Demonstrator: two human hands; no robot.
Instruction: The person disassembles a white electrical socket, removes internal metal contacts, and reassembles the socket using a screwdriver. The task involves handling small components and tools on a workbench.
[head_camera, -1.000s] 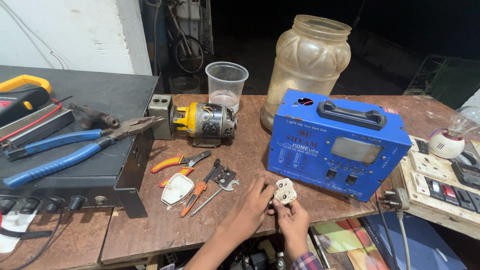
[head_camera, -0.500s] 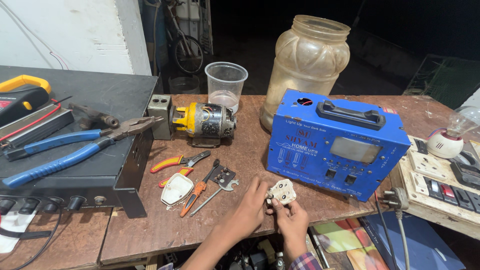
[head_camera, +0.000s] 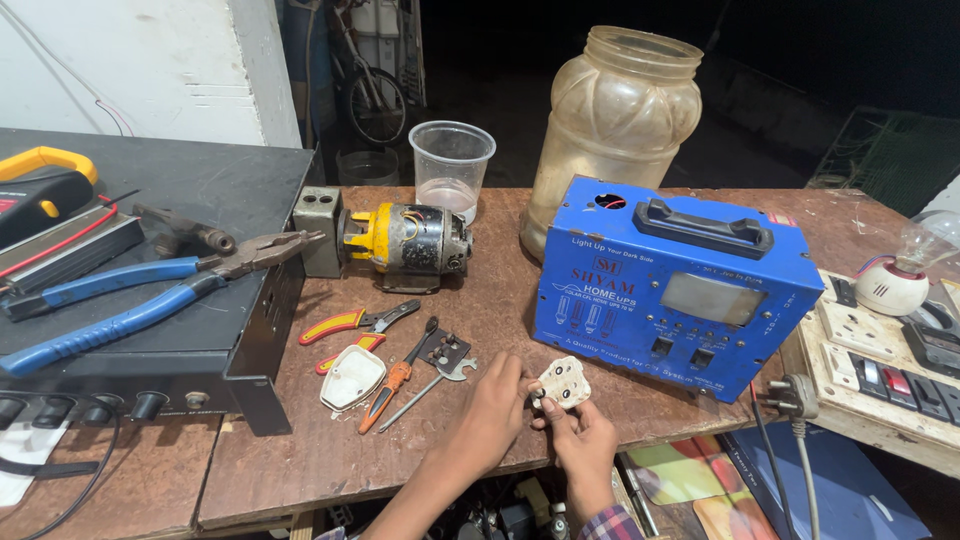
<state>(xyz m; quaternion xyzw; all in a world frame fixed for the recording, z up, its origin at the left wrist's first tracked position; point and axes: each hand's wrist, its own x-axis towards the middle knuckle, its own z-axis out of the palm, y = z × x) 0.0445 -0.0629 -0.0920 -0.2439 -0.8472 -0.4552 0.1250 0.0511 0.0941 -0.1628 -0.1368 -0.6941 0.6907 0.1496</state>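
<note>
Both hands meet at the near edge of the wooden table (head_camera: 500, 300), clamped together on one white plug top (head_camera: 561, 383); left hand (head_camera: 490, 415) pinches its left edge with the fingertips, right hand (head_camera: 583, 447) comes up from below and grips the near side; forearms cut off by the bottom frame edge.

Plug top: glossy white plastic, rounded-triangular, flat face turned up and toward the camera with small dark holes in it; whether there are pins I cannot tell; tilted, long axis running near-left to far-right; sits just in front of the blue metal box (head_camera: 672, 285), not touching it as far as I can see.

Box: painted sheet steel, black handle on top, grey window, rocker switches on the front face.

Left of the hands: white plastic cover (head_camera: 352, 378), orange-handled screwdriver (head_camera: 396, 385), small red-yellow cutters (head_camera: 355, 322), a dark metal bracket; parts overlap, hard to separate.

Far side: small motor (head_camera: 405, 243) with yellow end and copper windings; clear plastic cup (head_camera: 451, 168); cloudy ribbed plastic jar (head_camera: 612, 125).

Far left: blue-handled pliers (head_camera: 150, 290) lying on a black metal case (head_camera: 190, 200).

Right edge: wooden switchboard (head_camera: 880, 370), partly cropped; a bulb, blurred.
</note>
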